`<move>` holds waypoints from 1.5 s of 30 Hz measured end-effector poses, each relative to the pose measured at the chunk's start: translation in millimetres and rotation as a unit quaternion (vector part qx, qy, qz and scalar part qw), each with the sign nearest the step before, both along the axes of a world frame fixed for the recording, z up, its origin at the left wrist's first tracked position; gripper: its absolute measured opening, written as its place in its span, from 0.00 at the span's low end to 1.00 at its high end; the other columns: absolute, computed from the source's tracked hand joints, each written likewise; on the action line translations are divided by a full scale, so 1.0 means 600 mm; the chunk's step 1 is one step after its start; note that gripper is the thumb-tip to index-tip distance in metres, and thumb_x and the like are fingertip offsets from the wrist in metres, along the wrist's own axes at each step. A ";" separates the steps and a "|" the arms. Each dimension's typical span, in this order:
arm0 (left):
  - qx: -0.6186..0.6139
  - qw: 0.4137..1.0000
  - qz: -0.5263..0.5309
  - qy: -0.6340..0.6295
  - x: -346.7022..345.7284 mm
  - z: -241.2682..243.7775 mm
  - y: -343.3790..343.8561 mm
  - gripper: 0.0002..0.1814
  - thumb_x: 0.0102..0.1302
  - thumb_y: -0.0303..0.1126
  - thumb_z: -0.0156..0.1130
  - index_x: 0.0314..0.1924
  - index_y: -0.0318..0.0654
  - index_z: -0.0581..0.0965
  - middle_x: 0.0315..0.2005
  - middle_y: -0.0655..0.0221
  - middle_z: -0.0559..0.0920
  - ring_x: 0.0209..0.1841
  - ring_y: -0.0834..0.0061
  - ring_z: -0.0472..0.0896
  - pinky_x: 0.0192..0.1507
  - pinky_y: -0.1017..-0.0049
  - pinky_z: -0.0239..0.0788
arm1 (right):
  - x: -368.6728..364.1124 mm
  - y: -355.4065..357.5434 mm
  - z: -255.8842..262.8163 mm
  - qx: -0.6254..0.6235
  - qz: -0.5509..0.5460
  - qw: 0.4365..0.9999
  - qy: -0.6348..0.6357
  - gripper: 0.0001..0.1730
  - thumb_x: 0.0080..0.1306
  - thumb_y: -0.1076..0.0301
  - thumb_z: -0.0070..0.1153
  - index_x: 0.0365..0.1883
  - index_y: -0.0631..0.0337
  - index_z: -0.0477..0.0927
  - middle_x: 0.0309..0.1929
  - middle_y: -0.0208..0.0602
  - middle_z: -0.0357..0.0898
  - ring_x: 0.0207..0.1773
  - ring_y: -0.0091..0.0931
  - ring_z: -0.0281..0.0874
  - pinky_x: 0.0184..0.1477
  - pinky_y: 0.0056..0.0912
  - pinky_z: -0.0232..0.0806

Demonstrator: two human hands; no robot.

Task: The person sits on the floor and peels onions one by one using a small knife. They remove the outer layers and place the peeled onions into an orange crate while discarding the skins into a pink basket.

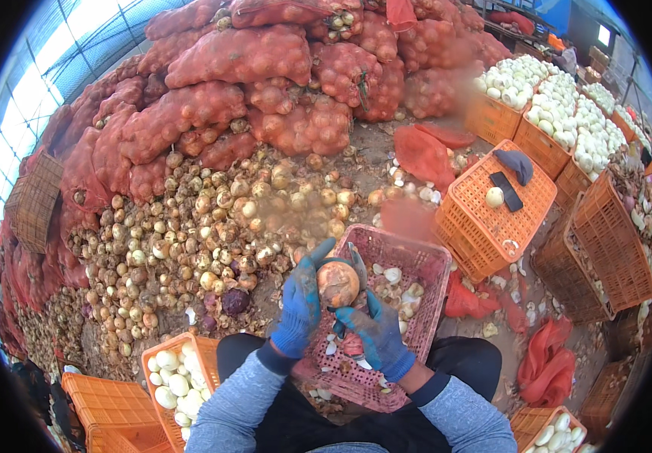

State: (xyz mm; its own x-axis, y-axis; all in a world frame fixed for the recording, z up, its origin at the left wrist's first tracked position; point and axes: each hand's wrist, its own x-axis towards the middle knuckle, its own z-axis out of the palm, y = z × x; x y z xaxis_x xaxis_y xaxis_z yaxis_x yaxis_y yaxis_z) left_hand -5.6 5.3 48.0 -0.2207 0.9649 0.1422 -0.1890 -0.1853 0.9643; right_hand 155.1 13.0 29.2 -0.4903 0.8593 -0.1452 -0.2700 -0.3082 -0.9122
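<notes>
An unpeeled brown onion rests in my left hand, which wears a blue work glove and curls its fingers around the far side. My right hand, gloved the same way, is closed on the handle of a knife; its metal blade stands up along the onion's right side. Part of the knife is hidden by the glove. Both hands are above a pink plastic crate between my knees, which holds onion peelings and some pale onion pieces.
Loose onions cover the ground ahead, with red mesh sacks of onions piled behind. An orange crate of peeled onions stands at my left. At the right, an upturned orange crate bears a phone, a cap and an onion.
</notes>
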 end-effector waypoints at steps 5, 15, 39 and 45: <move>-0.061 0.978 0.005 -0.201 0.011 -0.041 0.015 0.41 0.82 0.67 0.41 0.71 0.35 0.73 0.54 0.57 0.85 0.57 0.60 0.85 0.62 0.60 0.80 | -0.002 0.014 0.020 0.064 -0.012 0.995 -0.082 0.21 0.69 0.62 0.70 0.54 0.68 0.83 0.37 0.35 0.87 0.36 0.22 0.84 0.39 0.31 0.77; -0.172 0.943 -0.009 -0.285 -0.079 -0.062 0.020 0.42 0.78 0.68 0.42 0.57 0.31 0.80 0.40 0.50 0.89 0.38 0.58 0.89 0.37 0.61 0.85 | 0.006 0.031 0.030 0.522 -0.057 0.806 -0.274 0.18 0.63 0.68 0.73 0.50 0.60 0.84 0.31 0.41 0.80 0.31 0.40 0.82 0.34 0.42 0.74; -0.087 0.978 0.106 0.157 -0.065 -0.119 0.001 0.30 0.85 0.54 0.48 0.54 0.31 0.82 0.41 0.67 0.87 0.42 0.76 0.85 0.45 0.73 0.79 | -0.032 0.054 -0.038 0.536 0.009 0.709 -0.458 0.16 0.64 0.57 0.68 0.40 0.57 0.79 0.34 0.45 0.80 0.37 0.44 0.83 0.40 0.50 0.73; -0.086 0.993 -0.067 -0.051 -0.060 -0.059 -0.007 0.34 0.79 0.59 0.58 0.68 0.35 0.76 0.51 0.65 0.84 0.46 0.77 0.83 0.50 0.74 0.78 | -0.014 0.055 -0.034 0.557 -0.019 0.694 -0.456 0.18 0.65 0.55 0.67 0.45 0.56 0.80 0.36 0.41 0.80 0.38 0.41 0.83 0.41 0.49 0.71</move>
